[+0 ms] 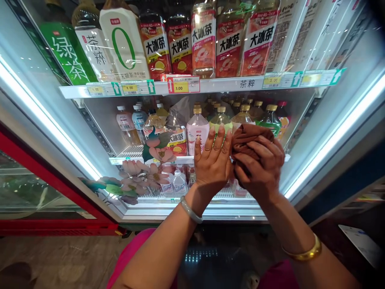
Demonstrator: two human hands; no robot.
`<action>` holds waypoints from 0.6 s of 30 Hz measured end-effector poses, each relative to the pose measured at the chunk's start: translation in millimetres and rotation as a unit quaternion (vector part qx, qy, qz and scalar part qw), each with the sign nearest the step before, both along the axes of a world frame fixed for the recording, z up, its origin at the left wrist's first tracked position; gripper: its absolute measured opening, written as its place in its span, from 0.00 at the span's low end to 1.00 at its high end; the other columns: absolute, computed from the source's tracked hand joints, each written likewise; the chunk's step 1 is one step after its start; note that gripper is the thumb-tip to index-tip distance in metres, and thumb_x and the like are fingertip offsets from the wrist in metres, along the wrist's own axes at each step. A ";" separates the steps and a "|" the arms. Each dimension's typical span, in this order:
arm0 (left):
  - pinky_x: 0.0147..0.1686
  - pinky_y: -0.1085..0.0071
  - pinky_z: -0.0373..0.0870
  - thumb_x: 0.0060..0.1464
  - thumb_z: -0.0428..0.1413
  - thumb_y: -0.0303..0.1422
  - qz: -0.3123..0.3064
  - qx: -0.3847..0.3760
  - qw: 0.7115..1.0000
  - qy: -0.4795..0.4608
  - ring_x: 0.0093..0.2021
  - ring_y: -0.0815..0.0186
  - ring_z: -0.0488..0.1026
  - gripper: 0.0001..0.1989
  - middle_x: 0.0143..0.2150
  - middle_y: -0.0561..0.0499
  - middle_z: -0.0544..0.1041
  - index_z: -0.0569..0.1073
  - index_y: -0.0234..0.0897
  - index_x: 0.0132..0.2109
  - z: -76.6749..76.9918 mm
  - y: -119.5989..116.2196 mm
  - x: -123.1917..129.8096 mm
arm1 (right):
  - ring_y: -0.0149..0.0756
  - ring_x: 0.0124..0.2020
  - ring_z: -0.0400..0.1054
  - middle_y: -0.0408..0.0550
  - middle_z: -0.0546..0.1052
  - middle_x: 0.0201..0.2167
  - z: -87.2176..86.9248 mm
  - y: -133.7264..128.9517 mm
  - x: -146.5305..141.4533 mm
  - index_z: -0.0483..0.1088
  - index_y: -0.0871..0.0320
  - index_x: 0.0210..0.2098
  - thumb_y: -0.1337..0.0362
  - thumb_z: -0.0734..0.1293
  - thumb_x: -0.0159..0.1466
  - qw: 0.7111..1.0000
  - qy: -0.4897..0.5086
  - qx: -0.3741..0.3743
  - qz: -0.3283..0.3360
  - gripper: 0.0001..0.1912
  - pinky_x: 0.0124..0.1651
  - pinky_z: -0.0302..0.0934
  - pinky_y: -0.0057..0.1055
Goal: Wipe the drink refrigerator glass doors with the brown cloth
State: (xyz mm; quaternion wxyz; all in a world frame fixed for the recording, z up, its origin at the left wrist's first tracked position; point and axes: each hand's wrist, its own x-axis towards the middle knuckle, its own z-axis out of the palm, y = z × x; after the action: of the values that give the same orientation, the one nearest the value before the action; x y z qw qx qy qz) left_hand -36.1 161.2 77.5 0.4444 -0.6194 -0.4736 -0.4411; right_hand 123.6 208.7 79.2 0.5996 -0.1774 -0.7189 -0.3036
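Note:
My left hand (213, 157) is raised before the lit drinks cooler, its fingers stretched out and spread flat, seemingly against a glass door. Close beside it, my right hand (261, 168) grips a bunched brown cloth (251, 138). The thumb side of the left hand lies close to the cloth; whether they touch I cannot tell. Behind the hands stand a pink-labelled bottle (197, 126) and a green-labelled bottle (221, 117), both partly covered. A flower decoration (147, 170) in pink and teal shows left of my left hand.
Large tea bottles (124, 44) fill the top shelf, above a price rail (216, 85). Small clear bottles (179, 182) stand on the bottom shelf. Bright light strips run down both sides of the cooler. A red-framed cooler (60, 226) adjoins at left.

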 end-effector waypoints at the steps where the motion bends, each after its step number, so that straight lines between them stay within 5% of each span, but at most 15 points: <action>1: 0.79 0.52 0.33 0.67 0.48 0.30 0.001 -0.001 1.000 -0.002 0.81 0.60 0.40 0.32 0.77 0.40 0.60 0.57 0.31 0.76 0.1 -0.1 0.6 | 0.48 0.64 0.67 0.46 0.74 0.55 3.6 5.5 9.4 0.76 0.47 0.46 0.63 0.73 0.60 1.000 0.003 -0.002 -0.006 0.14 0.72 0.58 0.56; 7: 0.79 0.52 0.32 0.67 0.49 0.31 0.002 -0.013 1.000 -0.008 0.81 0.59 0.41 0.35 0.79 0.45 0.56 0.53 0.38 0.78 -0.4 -0.4 1.8 | 0.60 0.64 0.66 0.59 0.71 0.60 9.3 24.8 36.0 0.76 0.54 0.53 0.65 0.73 0.58 0.987 0.152 -0.023 -0.047 0.22 0.66 0.62 0.61; 13: 0.79 0.51 0.32 0.68 0.48 0.32 0.000 -0.008 1.000 -0.004 0.81 0.59 0.41 0.34 0.78 0.43 0.56 0.54 0.37 0.78 0.0 0.0 0.6 | 0.51 0.66 0.64 0.50 0.72 0.56 -7.6 -5.5 -10.8 0.75 0.49 0.50 0.64 0.73 0.61 0.999 0.050 -0.004 -0.019 0.17 0.70 0.59 0.58; 18: 0.79 0.51 0.34 0.67 0.49 0.31 -0.001 -0.009 1.000 -0.009 0.81 0.59 0.42 0.33 0.78 0.44 0.56 0.57 0.37 0.77 -1.2 0.1 1.5 | 0.50 0.65 0.66 0.48 0.73 0.56 2.4 12.0 16.8 0.75 0.48 0.50 0.63 0.74 0.60 0.999 0.019 0.006 -0.028 0.17 0.72 0.57 0.58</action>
State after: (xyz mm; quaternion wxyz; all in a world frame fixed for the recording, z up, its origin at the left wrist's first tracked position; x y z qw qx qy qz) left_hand -34.6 161.4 76.3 0.4340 -0.6196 -0.4812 -0.4430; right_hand 140.3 220.7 81.7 0.6057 -0.1999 -0.7002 -0.3206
